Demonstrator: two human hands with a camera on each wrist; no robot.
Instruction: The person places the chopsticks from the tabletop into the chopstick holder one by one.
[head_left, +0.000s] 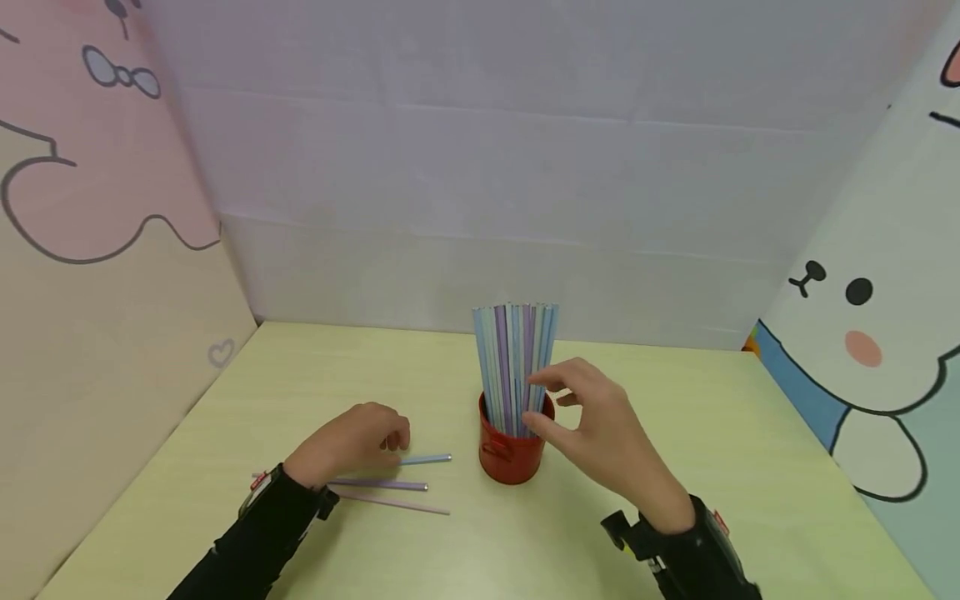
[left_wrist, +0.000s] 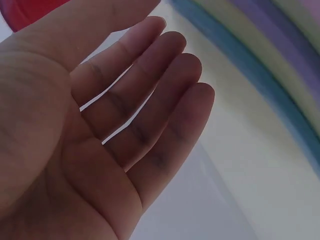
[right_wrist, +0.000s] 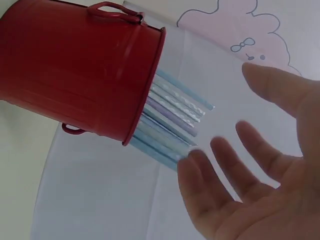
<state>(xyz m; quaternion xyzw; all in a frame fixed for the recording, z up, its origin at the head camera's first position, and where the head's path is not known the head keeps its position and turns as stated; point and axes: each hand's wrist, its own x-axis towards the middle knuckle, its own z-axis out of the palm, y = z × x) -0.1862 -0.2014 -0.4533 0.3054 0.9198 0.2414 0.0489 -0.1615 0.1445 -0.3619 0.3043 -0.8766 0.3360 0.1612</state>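
Note:
A small red bucket (head_left: 510,467) stands upright on the table, holding several drinking straws (head_left: 513,358) in blue, pale green and purple. My right hand (head_left: 600,421) is just to its right, thumb and fingers spread apart beside the straws and gripping nothing. In the right wrist view a gap shows between the fingertips (right_wrist: 187,175) and thumb. My left hand (head_left: 352,437) hovers low over loose straws: a blue straw (head_left: 431,459), a purple straw (head_left: 386,484) and a pink straw (head_left: 405,504). Its fingers (left_wrist: 175,115) are loosely bent and hold nothing in the left wrist view.
The pale yellow table (head_left: 637,533) meets a whitish back sheet (head_left: 480,183). Side panels with cartoon drawings rise at the left (head_left: 97,333) and right (head_left: 885,250). Both wrists carry black straps with devices.

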